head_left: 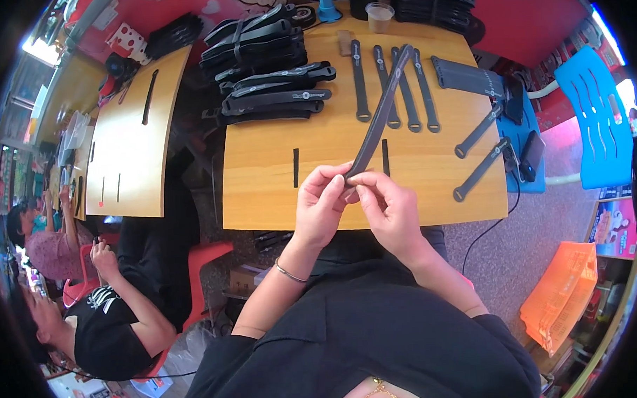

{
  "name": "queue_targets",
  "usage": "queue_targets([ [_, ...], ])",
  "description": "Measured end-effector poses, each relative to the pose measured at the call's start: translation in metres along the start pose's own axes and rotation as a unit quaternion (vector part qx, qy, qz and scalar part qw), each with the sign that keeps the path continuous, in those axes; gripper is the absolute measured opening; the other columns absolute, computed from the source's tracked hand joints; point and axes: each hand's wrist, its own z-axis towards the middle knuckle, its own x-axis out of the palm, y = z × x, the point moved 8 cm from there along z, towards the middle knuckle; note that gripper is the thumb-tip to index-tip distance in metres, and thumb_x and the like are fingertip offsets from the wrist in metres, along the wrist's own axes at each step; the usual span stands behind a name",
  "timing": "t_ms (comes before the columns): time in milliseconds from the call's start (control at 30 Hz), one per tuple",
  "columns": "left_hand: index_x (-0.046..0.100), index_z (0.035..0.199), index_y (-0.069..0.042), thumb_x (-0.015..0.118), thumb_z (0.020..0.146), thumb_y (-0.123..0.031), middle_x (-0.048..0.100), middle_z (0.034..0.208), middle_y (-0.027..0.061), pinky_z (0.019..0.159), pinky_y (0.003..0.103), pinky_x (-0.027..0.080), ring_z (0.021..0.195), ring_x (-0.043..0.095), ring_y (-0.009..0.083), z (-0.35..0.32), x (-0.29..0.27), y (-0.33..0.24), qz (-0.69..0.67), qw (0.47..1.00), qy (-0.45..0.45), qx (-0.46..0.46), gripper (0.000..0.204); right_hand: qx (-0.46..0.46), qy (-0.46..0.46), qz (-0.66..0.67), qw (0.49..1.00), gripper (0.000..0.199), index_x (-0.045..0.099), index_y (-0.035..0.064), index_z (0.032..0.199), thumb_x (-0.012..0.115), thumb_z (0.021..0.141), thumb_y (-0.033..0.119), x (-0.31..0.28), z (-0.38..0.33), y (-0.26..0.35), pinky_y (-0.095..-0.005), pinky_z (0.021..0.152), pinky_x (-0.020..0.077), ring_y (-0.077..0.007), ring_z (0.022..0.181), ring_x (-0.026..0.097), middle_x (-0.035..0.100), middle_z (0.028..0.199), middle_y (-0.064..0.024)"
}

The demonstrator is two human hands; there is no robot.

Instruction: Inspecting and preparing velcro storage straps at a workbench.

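My left hand [322, 202] and my right hand [387, 209] meet above the front edge of the wooden table [262, 201]. Their fingertips pinch the near end of a long dark strap [377, 123], which slants up and away to the right. That pinched end is partly hidden by my fingers. Beyond it, several straps with slotted ends, such as this dark strap [360, 85], lie side by side. Two more, a nearer strap [482, 169] and a farther strap [479, 131], rest at the right. Two short black strips [296, 168] mark the tabletop near my hands.
Bundled straps [257, 50] and a looser pile [276, 99] occupy the table's far left. A clear cup [380, 18] stands at the back. Right are a strap stack [465, 74], a blue stool [524, 150] and an orange crate [560, 296]. A seated co-worker [112, 318] is at left.
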Motion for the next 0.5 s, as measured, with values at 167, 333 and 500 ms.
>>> queue_targets([
  [167,0.056,0.108,-0.005,0.054,0.095,-0.008,0.061,0.116,0.0148,0.080,0.031,0.051,0.098,0.061,0.0191,0.000,0.007,-0.002,-0.060,0.995,0.063,-0.041,0.014,-0.088,0.031,-0.050,0.994,0.008,0.063,0.0029,0.094,0.060,0.087,0.005,-0.003,0.000,0.019,-0.0302,0.057,0.0506,-0.0204,0.066,0.067,0.067,0.074,-0.0103],
  [333,0.039,0.133,-0.004,0.059,0.091,-0.004,0.057,0.122,0.0140,0.088,0.032,0.050,0.105,0.059,0.0202,-0.004,0.022,-0.005,0.026,0.991,0.085,-0.104,0.046,-0.090,0.068,-0.131,0.985,0.006,0.062,0.0052,0.091,0.061,0.086,0.008,-0.013,0.000,0.018,-0.0343,0.057,0.0490,-0.0254,0.065,0.065,0.065,0.072,-0.0094],
  [500,0.024,0.146,-0.003,0.062,0.087,0.001,0.056,0.122,0.0126,0.095,0.033,0.048,0.109,0.058,0.0199,-0.010,0.023,0.008,0.102,0.974,0.135,-0.151,0.070,-0.134,0.122,-0.198,0.963,0.014,0.065,0.0028,0.097,0.057,0.085,0.002,-0.018,0.006,0.034,-0.0303,0.060,0.0506,-0.0230,0.066,0.066,0.067,0.078,-0.0128],
])
